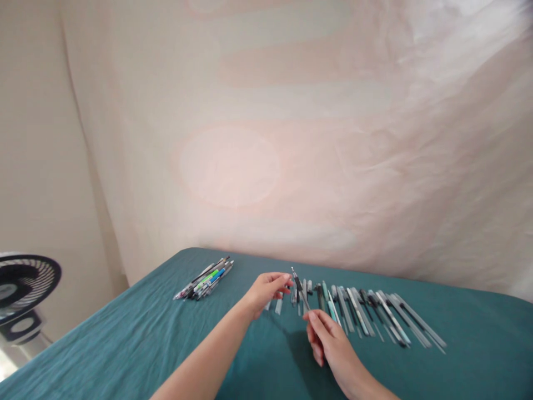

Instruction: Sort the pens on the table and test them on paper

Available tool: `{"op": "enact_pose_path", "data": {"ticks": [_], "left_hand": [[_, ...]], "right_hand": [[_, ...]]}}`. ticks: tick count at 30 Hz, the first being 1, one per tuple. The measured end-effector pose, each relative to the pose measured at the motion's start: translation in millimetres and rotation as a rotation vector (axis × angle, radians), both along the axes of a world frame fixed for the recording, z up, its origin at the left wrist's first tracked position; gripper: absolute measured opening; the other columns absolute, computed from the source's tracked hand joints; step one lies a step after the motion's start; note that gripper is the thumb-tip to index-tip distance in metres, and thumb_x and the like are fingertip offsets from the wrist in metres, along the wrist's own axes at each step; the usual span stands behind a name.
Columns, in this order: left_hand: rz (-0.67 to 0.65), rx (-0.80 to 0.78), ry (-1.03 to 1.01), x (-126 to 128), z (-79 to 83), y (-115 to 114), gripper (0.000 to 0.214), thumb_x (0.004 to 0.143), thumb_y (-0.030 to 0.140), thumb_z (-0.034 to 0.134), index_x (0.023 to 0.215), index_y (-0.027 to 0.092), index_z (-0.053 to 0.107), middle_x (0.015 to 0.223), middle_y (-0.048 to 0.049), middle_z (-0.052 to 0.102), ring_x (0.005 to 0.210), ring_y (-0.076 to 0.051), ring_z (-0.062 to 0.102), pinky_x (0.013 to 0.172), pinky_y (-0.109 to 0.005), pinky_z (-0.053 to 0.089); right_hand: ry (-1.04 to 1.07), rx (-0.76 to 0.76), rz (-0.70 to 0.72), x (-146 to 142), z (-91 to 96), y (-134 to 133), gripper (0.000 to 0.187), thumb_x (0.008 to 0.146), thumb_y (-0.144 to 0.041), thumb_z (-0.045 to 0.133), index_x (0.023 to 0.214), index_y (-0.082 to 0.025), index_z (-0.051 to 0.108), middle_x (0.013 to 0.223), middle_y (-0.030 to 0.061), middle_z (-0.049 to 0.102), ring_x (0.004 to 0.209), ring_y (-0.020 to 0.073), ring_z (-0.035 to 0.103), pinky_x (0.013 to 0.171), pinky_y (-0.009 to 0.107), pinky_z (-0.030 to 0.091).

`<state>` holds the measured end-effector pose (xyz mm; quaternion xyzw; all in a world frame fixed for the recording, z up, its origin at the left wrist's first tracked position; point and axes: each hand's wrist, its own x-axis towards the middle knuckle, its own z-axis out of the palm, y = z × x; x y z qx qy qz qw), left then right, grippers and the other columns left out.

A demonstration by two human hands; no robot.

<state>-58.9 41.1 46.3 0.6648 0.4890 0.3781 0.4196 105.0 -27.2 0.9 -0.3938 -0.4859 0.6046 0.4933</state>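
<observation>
My right hand (pixel 327 336) pinches the lower end of a gel pen (pixel 302 291) with a clear barrel and dark grip. The pen is tilted, its point up and leaning left, above the table. Just left of the point is my left hand (pixel 268 290), thumb and fingers drawn together; whether something small sits between them I cannot make out. A row of pens (pixel 353 311) lies on the cloth behind and right of my hands, many clear, some white, mint or black. Part of the row is hidden behind my hands and the held pen.
A pile of mixed pens (pixel 206 280), with bright green and blue ones on top, lies at the far left of the table. The table wears a dark green cloth (pixel 125 339). A black fan (pixel 25 289) stands beyond the left edge. Pale sheeting (pixel 291 166) hangs behind.
</observation>
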Motion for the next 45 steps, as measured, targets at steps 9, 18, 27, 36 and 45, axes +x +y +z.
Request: {"op": "enact_pose_path", "data": {"ticks": [9, 18, 27, 36, 45], "left_hand": [[-0.109, -0.278, -0.595, 16, -0.3, -9, 0.040, 0.072, 0.040, 0.060, 0.101, 0.012, 0.061, 0.100, -0.0133, 0.064, 0.081, -0.014, 0.060, 0.069, -0.023, 0.043], [0.044, -0.266, -0.688, 9, 0.2, -1, 0.028, 0.067, 0.034, 0.067, 0.084, 0.012, 0.064, 0.086, -0.0101, 0.067, 0.071, -0.013, 0.061, 0.063, -0.021, 0.045], [0.255, -0.081, -0.887, -32, 17.6, 23, 0.017, 0.073, 0.029, 0.062, 0.084, 0.016, 0.060, 0.085, -0.0035, 0.065, 0.073, -0.009, 0.061, 0.062, -0.018, 0.048], [0.485, -0.038, -0.835, -74, -18.8, 52, 0.015, 0.074, 0.024, 0.061, 0.085, 0.013, 0.060, 0.075, -0.0048, 0.066, 0.063, -0.008, 0.061, 0.057, -0.017, 0.048], [0.498, -0.059, -0.474, -49, -59.2, 59, 0.027, 0.065, 0.030, 0.068, 0.085, 0.012, 0.063, 0.072, -0.0069, 0.068, 0.065, -0.014, 0.062, 0.061, -0.024, 0.048]], "right_hand": [[-0.020, 0.005, 0.034, 2, -6.6, 5, 0.035, 0.078, -0.052, 0.047, 0.083, -0.017, 0.052, 0.053, -0.0070, 0.043, 0.033, 0.0023, 0.030, 0.029, 0.015, 0.026], [-0.077, 0.026, 0.051, 2, -6.0, 5, 0.035, 0.078, -0.052, 0.047, 0.082, -0.018, 0.050, 0.054, -0.0077, 0.043, 0.032, 0.0020, 0.030, 0.029, 0.014, 0.026], [-0.195, 0.078, 0.109, 2, -10.4, 3, 0.034, 0.079, -0.051, 0.044, 0.079, -0.018, 0.048, 0.054, -0.0077, 0.044, 0.032, 0.0017, 0.031, 0.030, 0.014, 0.023], [-0.249, 0.105, 0.135, 1, -12.6, 4, 0.032, 0.081, -0.049, 0.043, 0.079, -0.018, 0.049, 0.055, -0.0074, 0.045, 0.031, 0.0014, 0.033, 0.031, 0.014, 0.024], [-0.231, 0.089, 0.107, -1, -14.8, 5, 0.037, 0.076, -0.055, 0.045, 0.076, -0.018, 0.048, 0.052, -0.0078, 0.045, 0.029, 0.0017, 0.032, 0.028, 0.014, 0.023]]}}
